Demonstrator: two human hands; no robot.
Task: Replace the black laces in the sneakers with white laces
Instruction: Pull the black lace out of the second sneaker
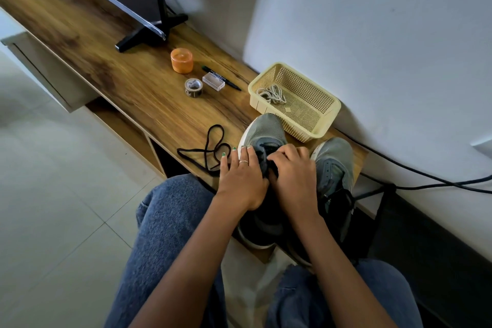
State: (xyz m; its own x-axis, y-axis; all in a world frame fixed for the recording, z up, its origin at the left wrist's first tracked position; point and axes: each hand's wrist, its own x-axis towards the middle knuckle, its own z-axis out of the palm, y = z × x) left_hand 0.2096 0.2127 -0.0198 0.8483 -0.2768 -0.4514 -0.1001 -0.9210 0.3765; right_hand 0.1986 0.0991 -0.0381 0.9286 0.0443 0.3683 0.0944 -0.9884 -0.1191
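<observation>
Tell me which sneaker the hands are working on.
The left sneaker, beside the loose black lace: both hands rest on it. The right sneaker, below the basket, is untouched.

Both forearms reach forward side by side, hands close together; the left hand (241,177) lies flat with fingers spread, the right hand (292,168) has its fingers curled under, pinching

left hand (241,176) rests flat on left sneaker (262,136), fingers straight | right hand (291,170) curled at its lacing, pinching black lace there | right sneaker (334,165) just beside | loose black lace (210,152) on wooden shelf (127,80) | white laces (271,94) in cream basket (327,112)
</observation>
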